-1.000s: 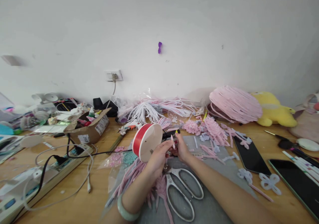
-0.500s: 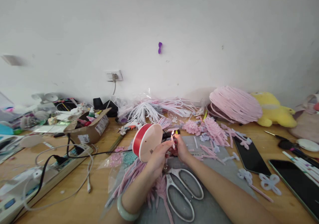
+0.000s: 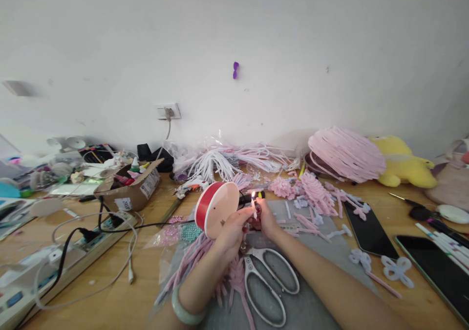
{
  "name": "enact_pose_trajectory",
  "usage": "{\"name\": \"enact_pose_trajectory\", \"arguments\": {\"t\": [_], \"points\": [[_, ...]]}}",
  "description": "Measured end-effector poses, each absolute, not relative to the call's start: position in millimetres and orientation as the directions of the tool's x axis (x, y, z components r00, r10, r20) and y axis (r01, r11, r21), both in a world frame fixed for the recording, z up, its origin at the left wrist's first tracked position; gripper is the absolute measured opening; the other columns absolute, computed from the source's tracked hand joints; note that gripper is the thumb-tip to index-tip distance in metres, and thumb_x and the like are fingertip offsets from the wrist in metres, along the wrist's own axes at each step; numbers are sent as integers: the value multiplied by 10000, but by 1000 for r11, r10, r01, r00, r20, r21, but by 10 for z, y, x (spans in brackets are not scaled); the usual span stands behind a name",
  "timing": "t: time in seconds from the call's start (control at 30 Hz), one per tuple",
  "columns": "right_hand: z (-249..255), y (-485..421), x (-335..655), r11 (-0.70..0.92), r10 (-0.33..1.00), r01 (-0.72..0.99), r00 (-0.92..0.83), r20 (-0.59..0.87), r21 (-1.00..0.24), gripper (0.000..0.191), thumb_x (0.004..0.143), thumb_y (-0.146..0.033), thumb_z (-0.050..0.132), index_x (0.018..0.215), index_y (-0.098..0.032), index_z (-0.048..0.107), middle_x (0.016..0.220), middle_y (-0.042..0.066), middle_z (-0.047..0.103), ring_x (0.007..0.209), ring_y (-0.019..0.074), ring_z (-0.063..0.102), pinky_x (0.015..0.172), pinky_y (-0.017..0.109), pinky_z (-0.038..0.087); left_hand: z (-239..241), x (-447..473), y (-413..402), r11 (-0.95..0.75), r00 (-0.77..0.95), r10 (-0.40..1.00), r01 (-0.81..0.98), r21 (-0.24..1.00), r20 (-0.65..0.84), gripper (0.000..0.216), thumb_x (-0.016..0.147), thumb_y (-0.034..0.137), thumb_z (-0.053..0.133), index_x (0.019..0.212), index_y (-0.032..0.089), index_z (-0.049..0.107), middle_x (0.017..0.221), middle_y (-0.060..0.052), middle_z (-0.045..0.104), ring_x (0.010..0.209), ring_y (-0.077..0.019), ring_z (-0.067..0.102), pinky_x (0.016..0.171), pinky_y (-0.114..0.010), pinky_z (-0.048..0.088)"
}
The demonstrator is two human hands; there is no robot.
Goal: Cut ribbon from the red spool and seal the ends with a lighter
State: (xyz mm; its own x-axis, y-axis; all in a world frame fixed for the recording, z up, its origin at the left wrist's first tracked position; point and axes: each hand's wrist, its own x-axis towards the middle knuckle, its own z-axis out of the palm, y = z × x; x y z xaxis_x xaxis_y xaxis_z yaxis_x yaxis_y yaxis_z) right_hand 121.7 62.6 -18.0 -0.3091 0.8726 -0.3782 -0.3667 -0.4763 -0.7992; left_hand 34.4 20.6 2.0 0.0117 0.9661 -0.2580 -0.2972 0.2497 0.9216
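A spool of red ribbon (image 3: 207, 205) with a pale side disc stands on edge against my left hand (image 3: 231, 230). That hand is closed, its thumb and fingers pinched together close to a small flame (image 3: 253, 195); the ribbon's end at the fingertips is hard to make out. My right hand (image 3: 268, 221) is wrapped round a lighter (image 3: 258, 209), mostly hidden by the fingers, and its flame burns upright. Both hands nearly touch. Below them lie large white-handled scissors (image 3: 266, 283) on a grey mat (image 3: 311, 281), beside pink and lilac fuzzy stems (image 3: 192, 261).
Pink fuzzy pieces (image 3: 317, 195) lie right of the hands, with two phones (image 3: 370, 230) beyond. White stems (image 3: 212, 164) are bunched behind. At left stand a cardboard box (image 3: 128, 193) and a power strip (image 3: 69, 261) with loose cables. Bead packets (image 3: 190, 232) lie near the spool.
The flame stands slightly higher and clearer above the fingers. Both hands, the spool and the scissors are in nearly the same places.
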Motion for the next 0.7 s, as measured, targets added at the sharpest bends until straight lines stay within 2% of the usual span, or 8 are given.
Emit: {"name": "enact_pose_trajectory", "arguments": {"t": [0.37,0.57,0.7], "points": [[-164,623,1214,-465,879,-379,-308,-365,-800,385,754,-452,353,484,-181,396,365,-43,397,286,50,263,327,185,156,67,358,177,225,-9,971,-318,921,-240,238,593,375,635,567,149,569,524,33,500,506,-82,410,505,-215,261],[-214,634,1215,-483,867,-357,-324,-379,-800,473,747,-551,356,461,-176,393,345,-43,370,273,39,228,328,178,113,110,362,149,255,-8,963,-301,919,-270,253,578,391,655,591,149,580,550,25,504,522,-79,418,503,-209,253],[-205,657,1253,-438,873,-372,-394,-288,-819,586,692,-697,311,449,-171,402,335,-36,345,279,43,237,319,174,80,188,359,126,216,21,976,-192,957,-216,282,612,426,608,578,148,571,540,20,483,512,-84,388,497,-214,250]]}}
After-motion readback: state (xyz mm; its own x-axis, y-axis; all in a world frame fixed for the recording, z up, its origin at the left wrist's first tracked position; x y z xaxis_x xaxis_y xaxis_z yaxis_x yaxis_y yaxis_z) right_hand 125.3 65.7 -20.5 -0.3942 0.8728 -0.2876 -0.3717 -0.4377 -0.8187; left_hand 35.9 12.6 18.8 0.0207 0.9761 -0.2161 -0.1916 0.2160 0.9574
